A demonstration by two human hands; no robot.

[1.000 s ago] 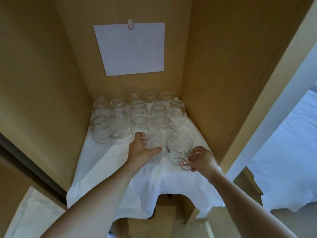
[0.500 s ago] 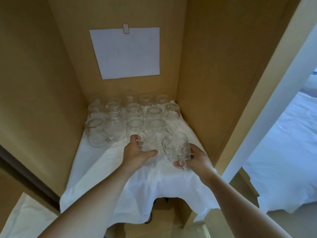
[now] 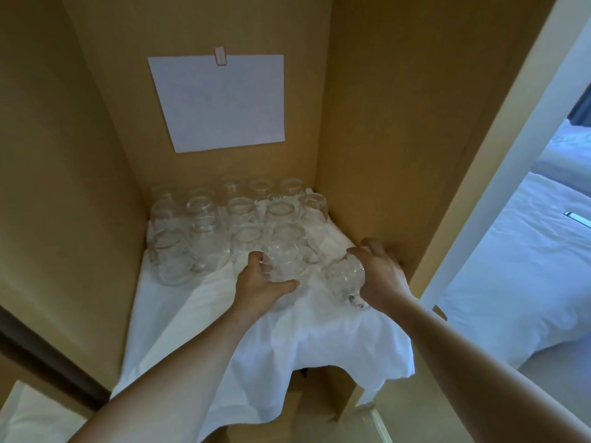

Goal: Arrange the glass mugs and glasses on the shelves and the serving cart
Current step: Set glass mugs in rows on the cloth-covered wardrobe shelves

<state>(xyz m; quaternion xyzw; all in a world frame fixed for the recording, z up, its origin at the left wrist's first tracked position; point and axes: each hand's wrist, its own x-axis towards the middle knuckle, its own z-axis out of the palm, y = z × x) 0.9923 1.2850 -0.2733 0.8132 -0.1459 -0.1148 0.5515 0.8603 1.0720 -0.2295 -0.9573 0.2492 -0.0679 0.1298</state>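
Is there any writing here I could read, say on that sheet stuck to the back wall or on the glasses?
No text here can be read.
Paper sheet: faint marks near its middle, too pale and blurred to read.
Tape holding the sheet: red-edged, no legible print.
Mug in the right hand: a small dark mark near its base, too blurred to read.

A white rectangular sheet of paper (image 3: 220,102) hangs on the tan wooden back panel (image 3: 195,27) of the alcove, fastened at its top edge by a small white-and-red clip (image 3: 220,55); faint marks on it cannot be read. A crumpled white cloth (image 3: 287,343) lies spread over the surface below and drapes over the front edge. To the right, past a white door frame (image 3: 499,174), lies a bed with white linen (image 3: 518,282). Another white cloth (image 3: 35,417) shows at lower left.
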